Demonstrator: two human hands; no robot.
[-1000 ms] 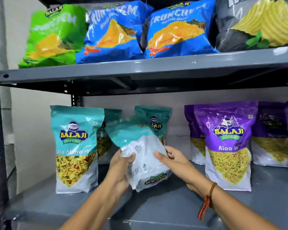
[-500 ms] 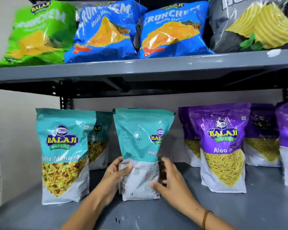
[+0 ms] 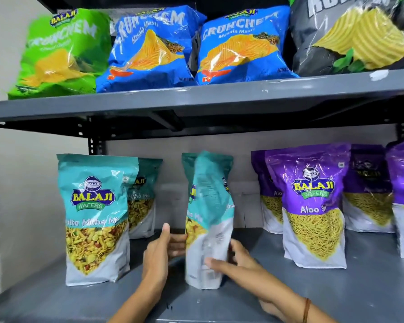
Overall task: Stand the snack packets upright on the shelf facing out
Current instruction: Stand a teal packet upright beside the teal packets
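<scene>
teal packet [image 3: 209,220] upright mid-shelf [image 3: 336,297], edge-on, back label showing | left hand [image 3: 160,255] and right hand [image 3: 233,262] fingers pinching its lower sides | risk: released mid-turn, it may topple or face sideways

We see both hands on a teal and white plastic snack packet [image 3: 208,220] standing upright on the grey metal lower shelf [image 3: 336,290], turned edge-on: left hand [image 3: 160,255] at its left side, right hand [image 3: 233,262] around its lower front. Purple packets [image 3: 313,206] stand to the right.
</scene>
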